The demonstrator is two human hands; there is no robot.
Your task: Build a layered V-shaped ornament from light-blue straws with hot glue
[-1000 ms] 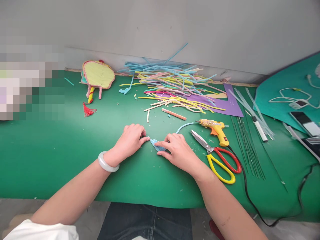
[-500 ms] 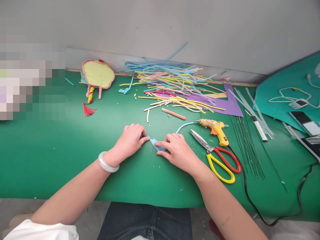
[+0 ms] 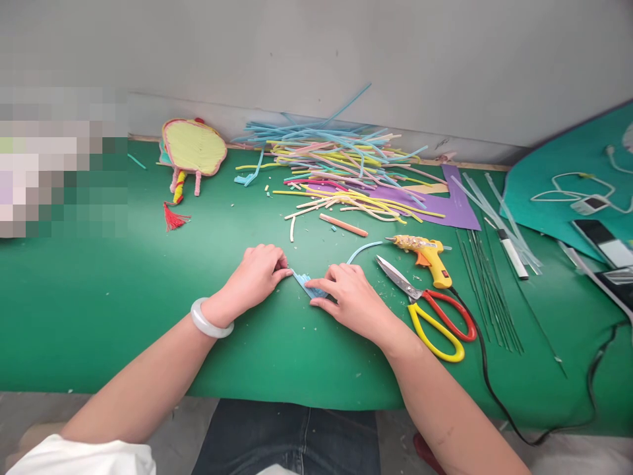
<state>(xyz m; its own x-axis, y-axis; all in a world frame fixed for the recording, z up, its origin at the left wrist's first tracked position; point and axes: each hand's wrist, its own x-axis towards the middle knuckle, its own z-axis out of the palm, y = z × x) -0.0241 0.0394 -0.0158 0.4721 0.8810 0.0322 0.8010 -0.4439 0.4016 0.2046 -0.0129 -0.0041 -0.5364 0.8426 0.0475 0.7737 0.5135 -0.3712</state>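
On the green table lies a small blue piece (image 3: 303, 282) of soft strips, apparently pipe cleaners, laid side by side. Its left end narrows to a thin tip. My right hand (image 3: 346, 293) grips its right part between thumb and fingers, hiding some of it. At the tip, my left hand (image 3: 260, 274) is closed in a pinch, thumb against fingers. A single blue pipe cleaner (image 3: 364, 248) curves out beyond my right hand. Just right of that hand are scissors (image 3: 420, 297) with red and yellow handles, blades spread, and a yellow glue gun (image 3: 425, 254).
A pile of coloured pipe cleaners (image 3: 341, 152) lies at the back over purple sheet (image 3: 462, 204). A yellow fan-shaped craft piece (image 3: 194, 148) with a red tassel (image 3: 175, 218) is back left. Thin wires (image 3: 494, 297), clear sticks (image 3: 514, 218) and a black cord (image 3: 487, 376) lie right.
My left hand has shifted slightly left, and more of the blue piece's thin tip shows. My right hand keeps its grip in nearly the same place.
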